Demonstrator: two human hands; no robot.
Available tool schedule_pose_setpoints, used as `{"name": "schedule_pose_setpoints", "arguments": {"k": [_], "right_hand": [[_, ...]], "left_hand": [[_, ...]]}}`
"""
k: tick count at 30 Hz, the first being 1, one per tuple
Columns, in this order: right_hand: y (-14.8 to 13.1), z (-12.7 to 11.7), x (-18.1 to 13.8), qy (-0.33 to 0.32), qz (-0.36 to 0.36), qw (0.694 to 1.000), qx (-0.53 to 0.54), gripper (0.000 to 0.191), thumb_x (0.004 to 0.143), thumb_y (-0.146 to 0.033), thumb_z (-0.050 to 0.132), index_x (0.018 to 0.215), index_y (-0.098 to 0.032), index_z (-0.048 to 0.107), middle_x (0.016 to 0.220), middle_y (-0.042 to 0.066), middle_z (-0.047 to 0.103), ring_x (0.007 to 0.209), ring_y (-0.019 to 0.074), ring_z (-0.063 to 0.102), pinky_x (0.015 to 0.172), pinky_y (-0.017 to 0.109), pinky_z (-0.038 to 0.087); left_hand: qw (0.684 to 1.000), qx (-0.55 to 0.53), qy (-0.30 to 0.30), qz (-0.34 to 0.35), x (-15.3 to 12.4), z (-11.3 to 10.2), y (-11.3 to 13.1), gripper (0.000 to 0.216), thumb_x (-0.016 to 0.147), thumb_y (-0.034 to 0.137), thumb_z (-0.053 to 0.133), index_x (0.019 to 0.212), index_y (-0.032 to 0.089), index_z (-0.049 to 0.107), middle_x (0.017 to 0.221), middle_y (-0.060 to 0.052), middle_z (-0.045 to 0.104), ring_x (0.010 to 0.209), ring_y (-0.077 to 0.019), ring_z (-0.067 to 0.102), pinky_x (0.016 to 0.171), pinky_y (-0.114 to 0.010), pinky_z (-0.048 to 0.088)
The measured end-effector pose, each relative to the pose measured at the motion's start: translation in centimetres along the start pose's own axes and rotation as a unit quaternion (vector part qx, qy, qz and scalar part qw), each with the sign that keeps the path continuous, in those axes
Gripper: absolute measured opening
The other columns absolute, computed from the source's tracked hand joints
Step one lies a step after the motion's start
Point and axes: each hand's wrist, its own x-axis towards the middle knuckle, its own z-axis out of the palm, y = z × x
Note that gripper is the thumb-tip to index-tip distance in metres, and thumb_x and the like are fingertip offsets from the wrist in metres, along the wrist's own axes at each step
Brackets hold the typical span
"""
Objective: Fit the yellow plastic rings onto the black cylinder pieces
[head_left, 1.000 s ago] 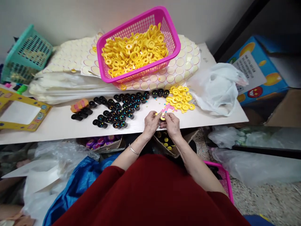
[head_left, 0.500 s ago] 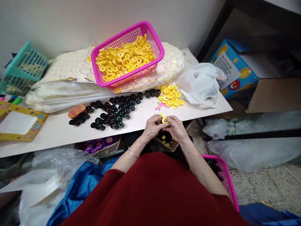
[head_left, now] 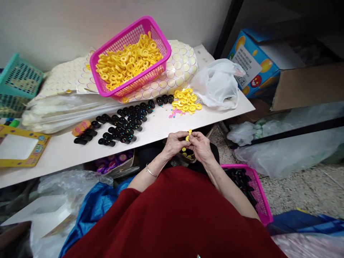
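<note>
Both hands meet just off the table's front edge around a small yellow plastic ring piece with a stub. My left hand pinches one side of it, and my right hand presses on the other with thumb and fingers. Fingertips cover part of the piece. On the table beyond lie a heap of similar yellow ring pieces and small pink bits. Several black cylindrical cups, many with coloured bits in their tops, stand to the left. Below my hands is a box with yellow-topped pieces.
A pink basket full of yellow ring pieces sits at the back. A white plastic bag lies right of the heap, near a blue carton. Another pink basket with black parts is low at my right. A yellow frame-like card lies left.
The camera view has shifted, so the table things appear further left and higher. My hands stay together on the yellow piece; my right fingers now cover more of its ring.
</note>
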Motion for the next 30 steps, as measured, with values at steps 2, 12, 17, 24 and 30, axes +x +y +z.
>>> {"name": "schedule_pose_setpoints", "arguments": {"k": [2, 12, 17, 24, 30], "right_hand": [[-0.4, -0.8, 0.2, -0.050, 0.044, 0.998, -0.001, 0.045, 0.060, -0.050, 0.080, 0.081, -0.018, 0.058, 0.069, -0.003, 0.065, 0.051, 0.0092, 0.062, 0.047, 0.022, 0.056], [-2.1, -3.5, 1.5, -0.236, 0.186, 0.954, -0.022, 0.042, 0.066, -0.045, 0.079, 0.083, -0.015, 0.054, 0.067, 0.000, 0.066, 0.057, 0.0139, 0.068, 0.049, 0.020, 0.057], [-1.7, -4.6, 1.6, -0.314, 0.223, 0.923, -0.011, 0.048, 0.065, -0.040, 0.080, 0.095, -0.015, 0.052, 0.075, 0.000, 0.068, 0.060, 0.0135, 0.068, 0.050, 0.022, 0.058], [-1.1, -4.3, 1.2, -0.373, 0.240, 0.895, -0.036, 0.067, 0.052, -0.016, 0.083, 0.109, -0.019, 0.049, 0.095, 0.000, 0.067, 0.071, 0.0140, 0.069, 0.059, 0.029, 0.060], [-0.6, -3.7, 0.7, -0.294, 0.181, 0.935, -0.082, 0.059, 0.044, -0.011, 0.082, 0.099, -0.016, 0.060, 0.094, 0.001, 0.066, 0.070, 0.0124, 0.065, 0.060, 0.024, 0.055]], "left_hand": [[0.999, -0.025, -0.026, -0.015, -0.1, -0.3, 0.4, 0.032, 0.055, 0.024, 0.079, 0.086, 0.016, 0.076, 0.088, -0.004, 0.069, 0.079, -0.0145, 0.061, 0.073, -0.026, 0.049], [0.980, 0.017, -0.187, -0.072, -0.9, -1.6, 1.7, 0.041, 0.061, 0.032, 0.079, 0.098, 0.015, 0.074, 0.098, -0.008, 0.071, 0.084, -0.0170, 0.064, 0.074, -0.027, 0.053], [0.958, 0.056, -0.271, -0.078, -1.5, -2.2, 2.8, 0.044, 0.067, 0.032, 0.075, 0.107, 0.015, 0.071, 0.096, -0.006, 0.072, 0.085, -0.0168, 0.064, 0.079, -0.028, 0.052], [0.921, 0.178, -0.345, 0.021, -1.7, -1.9, 2.8, 0.035, 0.085, 0.035, 0.057, 0.114, 0.017, 0.067, 0.098, -0.006, 0.071, 0.089, -0.0154, 0.064, 0.085, -0.027, 0.049], [0.905, 0.227, -0.326, 0.154, -1.5, -1.6, 1.8, 0.036, 0.079, 0.032, 0.066, 0.114, 0.021, 0.066, 0.114, -0.008, 0.068, 0.113, -0.0216, 0.056, 0.101, -0.038, 0.042]]}}
